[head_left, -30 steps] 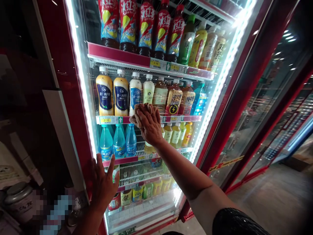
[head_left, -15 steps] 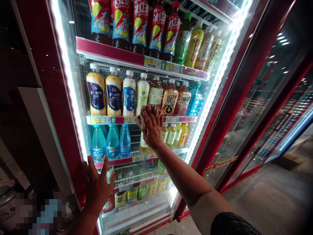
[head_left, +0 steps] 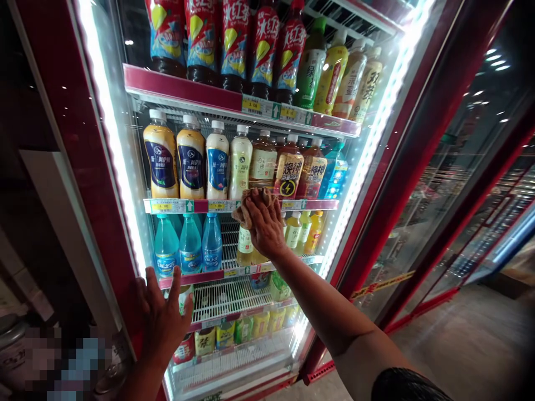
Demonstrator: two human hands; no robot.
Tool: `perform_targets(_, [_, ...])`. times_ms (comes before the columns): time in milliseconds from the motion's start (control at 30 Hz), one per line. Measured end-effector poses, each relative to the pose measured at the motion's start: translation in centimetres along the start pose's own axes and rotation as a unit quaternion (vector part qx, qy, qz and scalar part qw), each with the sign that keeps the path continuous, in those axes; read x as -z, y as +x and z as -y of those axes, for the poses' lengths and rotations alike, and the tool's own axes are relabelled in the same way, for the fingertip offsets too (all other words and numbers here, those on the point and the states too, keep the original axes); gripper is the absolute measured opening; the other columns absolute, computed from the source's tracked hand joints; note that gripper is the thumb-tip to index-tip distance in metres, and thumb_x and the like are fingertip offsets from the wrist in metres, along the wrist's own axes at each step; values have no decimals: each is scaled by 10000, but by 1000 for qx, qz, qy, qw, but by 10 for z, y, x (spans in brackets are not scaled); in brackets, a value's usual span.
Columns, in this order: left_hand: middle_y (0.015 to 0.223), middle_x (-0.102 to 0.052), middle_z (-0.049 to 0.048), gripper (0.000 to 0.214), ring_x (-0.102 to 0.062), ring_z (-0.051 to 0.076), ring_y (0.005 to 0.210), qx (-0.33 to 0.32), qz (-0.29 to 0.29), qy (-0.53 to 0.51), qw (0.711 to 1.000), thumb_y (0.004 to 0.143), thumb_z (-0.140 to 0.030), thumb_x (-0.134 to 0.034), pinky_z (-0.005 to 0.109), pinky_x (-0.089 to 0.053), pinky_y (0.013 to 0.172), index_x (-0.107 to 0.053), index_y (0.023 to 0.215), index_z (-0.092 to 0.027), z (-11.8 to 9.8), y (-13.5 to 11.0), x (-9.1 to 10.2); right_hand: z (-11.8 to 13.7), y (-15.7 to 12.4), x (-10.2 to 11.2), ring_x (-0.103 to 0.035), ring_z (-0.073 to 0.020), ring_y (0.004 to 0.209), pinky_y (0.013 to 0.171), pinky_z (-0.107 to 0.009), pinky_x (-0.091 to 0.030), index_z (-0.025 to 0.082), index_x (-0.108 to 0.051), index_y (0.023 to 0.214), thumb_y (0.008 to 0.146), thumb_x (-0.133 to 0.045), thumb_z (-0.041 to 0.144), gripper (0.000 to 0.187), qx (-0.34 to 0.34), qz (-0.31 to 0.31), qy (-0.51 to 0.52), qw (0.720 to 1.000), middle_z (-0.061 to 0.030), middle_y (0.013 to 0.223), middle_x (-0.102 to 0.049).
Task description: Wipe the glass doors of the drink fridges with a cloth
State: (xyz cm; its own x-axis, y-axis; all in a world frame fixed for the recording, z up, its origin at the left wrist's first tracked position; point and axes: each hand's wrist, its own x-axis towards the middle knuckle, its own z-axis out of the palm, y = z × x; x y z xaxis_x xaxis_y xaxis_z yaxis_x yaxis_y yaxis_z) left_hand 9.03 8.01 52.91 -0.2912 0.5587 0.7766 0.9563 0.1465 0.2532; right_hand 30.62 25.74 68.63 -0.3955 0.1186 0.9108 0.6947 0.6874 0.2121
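My right hand (head_left: pixel 266 223) presses a crumpled brown cloth (head_left: pixel 256 198) against the glass door (head_left: pixel 234 312) of a red drinks fridge, at the height of the middle shelf. The fingers are closed over the cloth. My left hand (head_left: pixel 161 320) lies flat on the lower left of the door, fingers spread, beside the red frame (head_left: pixel 75 139). Behind the glass stand rows of bottles: cream and yellow ones (head_left: pixel 190 164) above the cloth, blue ones (head_left: pixel 190 245) to its left.
A second red-framed glass door (head_left: pixel 434 184) stands to the right, at an angle. Grey floor (head_left: pixel 472 345) lies at the lower right. A dark counter area with a metal pot (head_left: pixel 12 334) sits at the lower left.
My right hand has slid the cloth a little to the right and down on the glass. The left hand stays flat on the door. The view has shifted slightly to the right.
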Motion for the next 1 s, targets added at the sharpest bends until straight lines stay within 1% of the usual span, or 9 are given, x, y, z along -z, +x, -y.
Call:
perform_targets(200, [1735, 212, 124, 959, 81, 515, 1579, 30, 22, 8, 999, 933, -262, -649, 790, -232, 1208, 7, 1622, -379, -7, -1, 0, -22, 4, 5, -118, -252, 1644, 1336, -541, -213, 239, -65, 1691, 1066, -397, 287, 709, -89, -72, -4, 993, -92, 1716, -319])
perform_targets(367, [1736, 203, 142, 932, 97, 505, 1579, 36, 30, 17, 999, 935, -291, -646, 776, -210, 1224, -40, 1642, -321, -8, -3, -3, -35, 2, 8, -192, -269, 1629, 1334, -602, -109, 319, -86, 1684, 1054, -424, 303, 714, -94, -22, -26, 995, -55, 1707, -346])
perform_targets(467, [1739, 186, 152, 920, 89, 505, 1581, 45, 33, 23, 998, 933, -305, -648, 760, -213, 1230, -71, 1649, -300, -9, -4, -4, -47, 1, 8, -205, -297, 1624, 1310, -671, -55, 323, -67, 1683, 1054, -420, 305, 721, -140, -66, -47, 987, -59, 1728, -295])
perform_targets(533, [1737, 182, 163, 918, 81, 514, 1580, 44, 31, 24, 998, 932, -321, -648, 770, -216, 1221, -80, 1653, -286, -9, -4, -5, -50, -2, 8, -168, -299, 1632, 1315, -656, -107, 292, -17, 1686, 1053, -405, 284, 743, -148, -85, -44, 984, -71, 1747, -236])
perform_targets(600, [1736, 182, 171, 913, 75, 525, 1578, 39, 25, 25, 999, 933, -339, -642, 778, -215, 1212, -89, 1656, -267, -9, -4, -7, -53, -7, 9, -137, -286, 1639, 1325, -593, -195, 277, 33, 1684, 1050, -405, 260, 771, -118, -67, -27, 990, -70, 1756, -203])
perform_targets(700, [1731, 212, 161, 899, 90, 518, 1580, 35, 25, 29, 999, 942, -352, -624, 753, -191, 1232, -90, 1659, -253, -9, -4, -8, -63, -11, 13, -179, -276, 1631, 1316, -547, -279, 327, 65, 1676, 1058, -410, 254, 783, -76, -34, -7, 996, -49, 1749, -233])
perform_targets(867, [1732, 221, 141, 931, 99, 498, 1587, 56, 30, 12, 998, 928, -364, -634, 764, -166, 1227, -59, 1657, -283, -15, -3, -7, -87, -13, 14, -199, -295, 1626, 1302, -607, -295, 372, 55, 1672, 1064, -436, 260, 789, -109, -127, -2, 986, -46, 1748, -230])
perform_targets(933, [1733, 212, 151, 927, 106, 489, 1589, 55, 22, 9, 998, 936, -372, -622, 764, -152, 1226, -48, 1657, -274, -16, -3, -7, -89, -16, 12, -171, -288, 1633, 1307, -609, -285, 359, 57, 1674, 1060, -421, 236, 787, -118, -129, 2, 985, -46, 1756, -204])
perform_targets(1000, [1729, 217, 164, 933, 118, 490, 1586, 45, 15, 13, 999, 942, -389, -617, 772, -148, 1220, -30, 1657, -267, -16, -3, -9, -93, -21, 12, -180, -272, 1632, 1313, -588, -283, 348, 43, 1677, 1058, -406, 224, 774, -106, -107, 10, 989, -41, 1758, -201])
